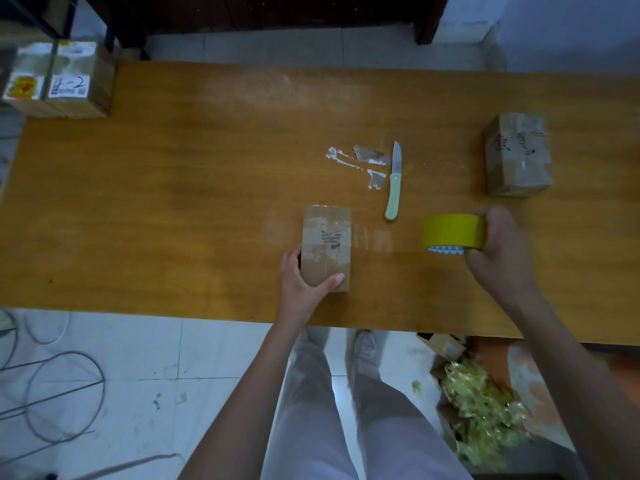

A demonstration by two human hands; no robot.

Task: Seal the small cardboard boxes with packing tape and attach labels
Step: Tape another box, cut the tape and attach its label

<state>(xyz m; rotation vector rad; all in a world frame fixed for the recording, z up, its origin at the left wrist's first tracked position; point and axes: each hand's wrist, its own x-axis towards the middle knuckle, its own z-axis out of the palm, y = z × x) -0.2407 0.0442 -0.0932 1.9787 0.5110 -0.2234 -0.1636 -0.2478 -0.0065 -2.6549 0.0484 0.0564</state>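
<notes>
On table (173,188) | left hand (301,282) grips box (325,247) | right hand (498,247) grips tape roll (452,232) | knife (394,181) between, perhaps label scraps (367,164)

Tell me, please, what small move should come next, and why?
Probably cut the tape. The left hand holds the box, the right hand holds the tape roll with a clear strip stretched between them, and the knife lies just behind.

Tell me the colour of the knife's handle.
Pale mint green, seen in the head view: the knife lies on the table with its steel blade pointing away.
</notes>
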